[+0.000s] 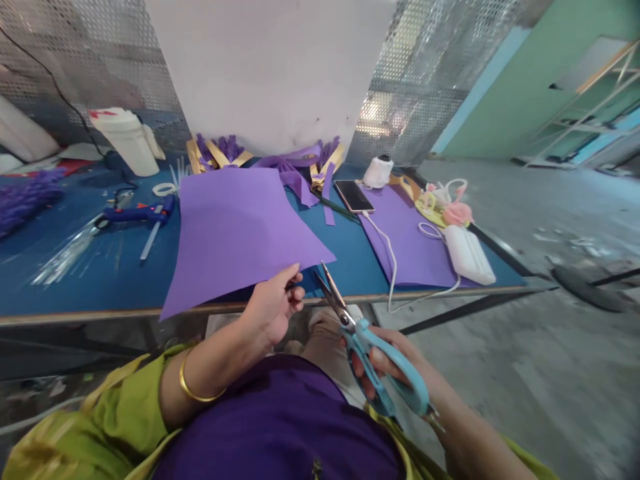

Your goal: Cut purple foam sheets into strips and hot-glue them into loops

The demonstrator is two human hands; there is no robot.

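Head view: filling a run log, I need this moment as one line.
left hand: holds purple sheet by near edge; right hand: holds blue-handled scissors, blades apart; glue gun: on table

gold bangle [190, 391], yellow-green sleeve [127, 410]

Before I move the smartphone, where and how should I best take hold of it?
Grip the smartphone by its two long edges, probably best from above: it lies flat, screen up. Keep clear of its near end, where the white cable plugs in.
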